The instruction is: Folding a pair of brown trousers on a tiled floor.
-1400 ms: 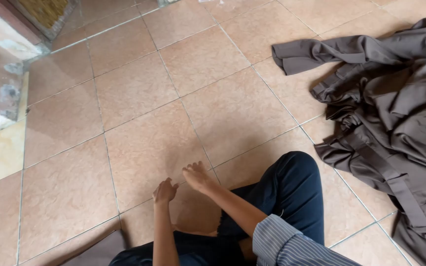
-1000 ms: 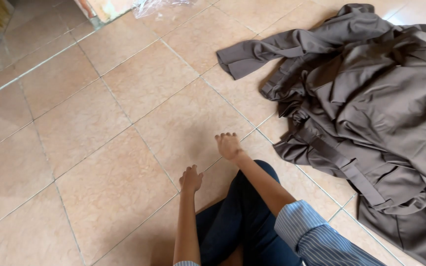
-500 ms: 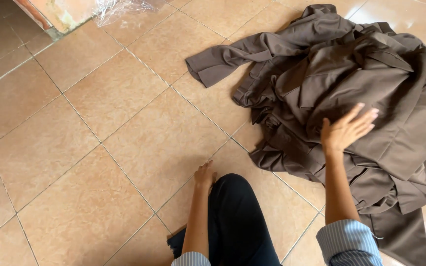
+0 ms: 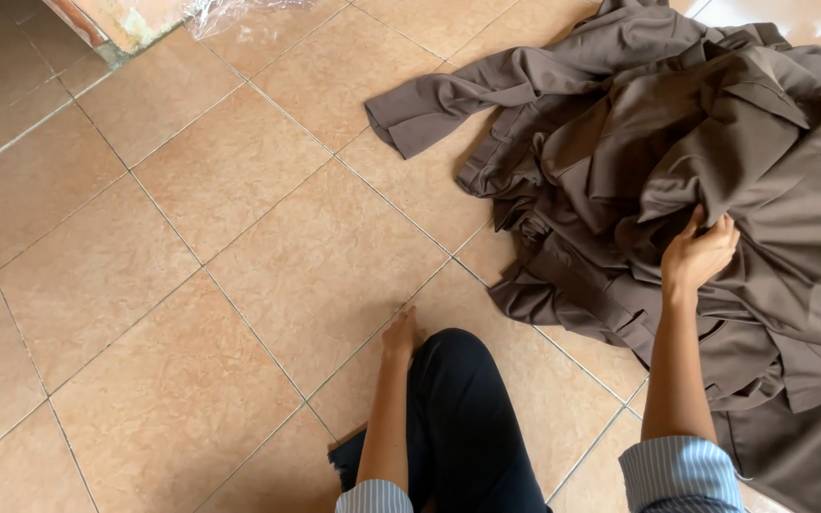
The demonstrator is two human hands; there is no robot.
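While seemingly gripping, right hand (image 4: pixel 697 255) (fingers curled) on brown garments (image 4: pixel 677 142).

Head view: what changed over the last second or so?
Right hand went from the floor by the knee out to the brown clothes and now grips a fold. Left hand stayed on the tiles; the pile stayed put.
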